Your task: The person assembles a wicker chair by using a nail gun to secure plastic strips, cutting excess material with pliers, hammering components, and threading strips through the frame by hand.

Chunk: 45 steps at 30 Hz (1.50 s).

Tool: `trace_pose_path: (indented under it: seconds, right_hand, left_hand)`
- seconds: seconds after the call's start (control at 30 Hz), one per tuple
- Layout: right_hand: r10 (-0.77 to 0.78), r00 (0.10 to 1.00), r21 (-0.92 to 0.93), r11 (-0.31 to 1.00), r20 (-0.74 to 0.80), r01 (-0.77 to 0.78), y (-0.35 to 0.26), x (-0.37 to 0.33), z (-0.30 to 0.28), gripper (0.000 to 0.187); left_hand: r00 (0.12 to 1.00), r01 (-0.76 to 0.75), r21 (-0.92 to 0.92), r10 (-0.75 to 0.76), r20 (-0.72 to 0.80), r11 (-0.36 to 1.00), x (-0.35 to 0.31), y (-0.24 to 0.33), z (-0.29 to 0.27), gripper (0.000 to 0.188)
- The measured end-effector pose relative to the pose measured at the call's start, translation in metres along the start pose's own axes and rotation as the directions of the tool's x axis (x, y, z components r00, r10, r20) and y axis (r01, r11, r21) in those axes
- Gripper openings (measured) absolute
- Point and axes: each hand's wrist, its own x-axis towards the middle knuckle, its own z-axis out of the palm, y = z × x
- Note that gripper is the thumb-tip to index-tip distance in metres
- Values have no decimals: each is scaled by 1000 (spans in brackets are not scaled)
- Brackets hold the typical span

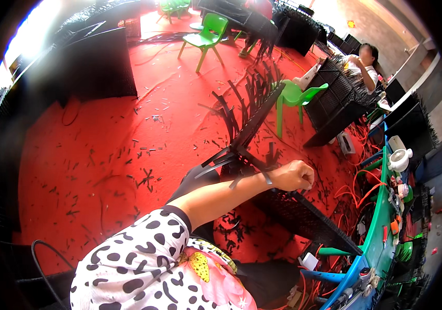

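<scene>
My left arm reaches across from the lower left in a white sleeve with black spots. At its end my left hand (294, 176) is closed in a fist just above the black woven panel (308, 214); whatever its fingers may hold is hidden. The panel joins an upright black woven side (257, 116), from which many loose flat black strips (227, 111) stick out. A few strips pass close by my forearm and wrist. My right hand does not show.
Black scraps litter the red floor (102, 155). To the right, a blue-green table (373, 227) carries a small white fan (399, 159) and tools, with orange cords (360, 194) below. Green chairs (208, 33) stand beyond. A person (366, 64) sits at another black woven piece (334, 88).
</scene>
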Motion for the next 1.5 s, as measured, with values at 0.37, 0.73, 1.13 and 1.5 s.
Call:
trace_pose_path:
  seconds: [0.37, 0.73, 1.13, 1.5]
  right_hand:
    - [-706, 676, 520, 505, -210, 689, -249, -93, -97, 47]
    - [-908, 349, 845, -11, -233, 534, -457, -183, -172, 40]
    - [-948, 309, 906, 201, 83, 373, -489, -184, -153, 39]
    - [-931, 359, 881, 222, 65, 418, -494, -183, -148, 37]
  left_hand:
    - [1000, 11, 37, -11, 0, 999, -4, 0, 0, 11]
    - [1000, -4, -11, 4, 9, 1000, -6, 0, -1, 12]
    - [991, -132, 48, 132, 13, 990, 0, 1, -1, 8]
    - [658, -605, 623, 751, 42, 496, -24, 7, 39, 14]
